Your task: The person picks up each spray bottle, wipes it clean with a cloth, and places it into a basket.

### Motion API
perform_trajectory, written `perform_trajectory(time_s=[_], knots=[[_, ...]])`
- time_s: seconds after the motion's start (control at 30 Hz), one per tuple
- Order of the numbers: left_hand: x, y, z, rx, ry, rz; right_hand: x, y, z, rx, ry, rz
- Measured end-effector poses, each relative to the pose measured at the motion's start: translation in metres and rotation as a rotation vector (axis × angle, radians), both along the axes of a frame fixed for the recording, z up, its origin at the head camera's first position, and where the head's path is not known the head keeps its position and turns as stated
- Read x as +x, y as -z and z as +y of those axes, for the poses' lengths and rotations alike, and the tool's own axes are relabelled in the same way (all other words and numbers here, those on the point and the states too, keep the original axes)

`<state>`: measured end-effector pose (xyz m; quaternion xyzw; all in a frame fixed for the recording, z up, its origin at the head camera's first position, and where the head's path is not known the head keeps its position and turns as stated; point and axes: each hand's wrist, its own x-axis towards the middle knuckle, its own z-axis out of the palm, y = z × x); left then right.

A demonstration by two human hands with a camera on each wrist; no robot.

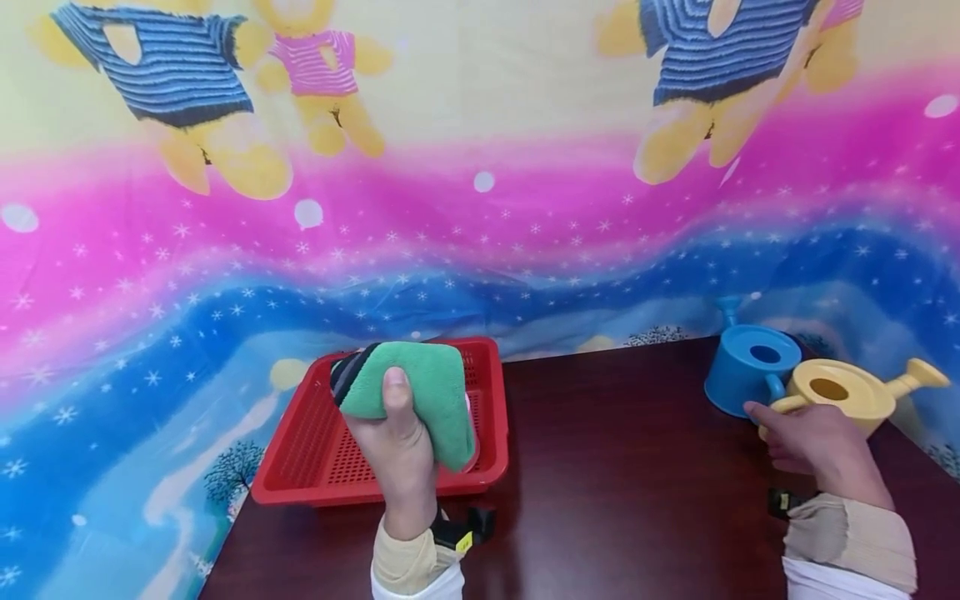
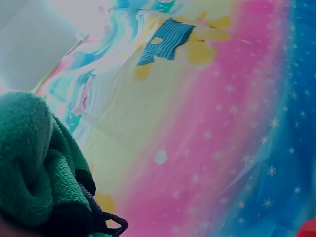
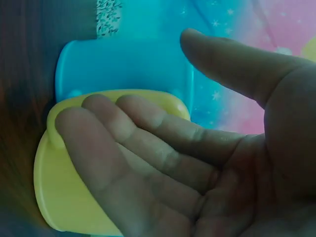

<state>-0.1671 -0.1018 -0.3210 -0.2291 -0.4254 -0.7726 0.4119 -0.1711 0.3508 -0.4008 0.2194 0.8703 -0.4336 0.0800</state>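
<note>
My left hand (image 1: 405, 454) grips a folded green towel (image 1: 438, 379) with dark stripes along one edge, thumb pressed on its face, above the red basket. In the left wrist view the towel (image 2: 66, 180) looks plush and bunched, with a dark loop. My right hand (image 1: 813, 437) is at the handle side of a yellow watering can (image 1: 862, 387). In the right wrist view its fingers extend across the yellow can (image 3: 61, 190), thumb apart; whether they touch the handle I cannot tell. Behind stands a blue watering can (image 3: 123, 64).
The red perforated basket (image 1: 315, 497) sits on the left of the dark wooden table (image 1: 600, 475), something pinkish showing beside the towel. Both watering cans stand near the table's right back corner. A printed cloth backdrop (image 1: 480, 217) hangs behind the table.
</note>
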Motion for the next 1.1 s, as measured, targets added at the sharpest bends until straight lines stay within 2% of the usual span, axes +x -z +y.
perform_trajectory(time_s=[0.03,0.17,0.3,0.37,0.43,0.5,0.53,0.67,0.77,0.87,1.0,1.1], knots=[[-0.001,0.0,0.001,-0.005,0.006,0.005,0.0,0.001,0.0,0.006,0.015,0.0],[0.001,0.0,0.001,0.007,0.025,-0.043,0.001,0.003,0.0,0.099,0.044,0.018],[0.006,-0.001,0.002,0.063,0.029,-0.137,0.001,0.009,0.003,0.217,0.012,0.058],[0.009,0.0,0.002,0.086,0.023,-0.188,0.0,0.013,0.005,0.241,0.009,0.079],[0.011,0.0,0.003,0.085,-0.007,-0.234,-0.001,0.017,0.006,0.224,0.047,0.1],[0.012,0.001,0.004,0.064,-0.036,-0.232,-0.001,0.02,0.006,0.209,0.09,0.119],[0.011,0.002,0.004,0.047,-0.05,-0.21,-0.001,0.021,0.005,0.21,0.115,0.127],[0.008,0.003,0.004,-0.032,-0.112,-0.073,0.0,0.021,0.003,0.23,0.19,0.197],[0.008,0.004,0.003,-0.081,-0.168,-0.038,0.001,0.018,0.002,0.216,0.264,0.246],[0.011,0.002,0.004,-0.08,-0.183,-0.064,0.001,0.017,0.001,0.193,0.381,0.295],[0.015,-0.001,0.004,-0.003,-0.093,-0.127,-0.003,0.017,-0.004,0.171,0.596,0.349],[0.018,-0.003,0.002,0.025,-0.033,-0.172,-0.006,0.015,-0.008,0.159,0.708,0.383]])
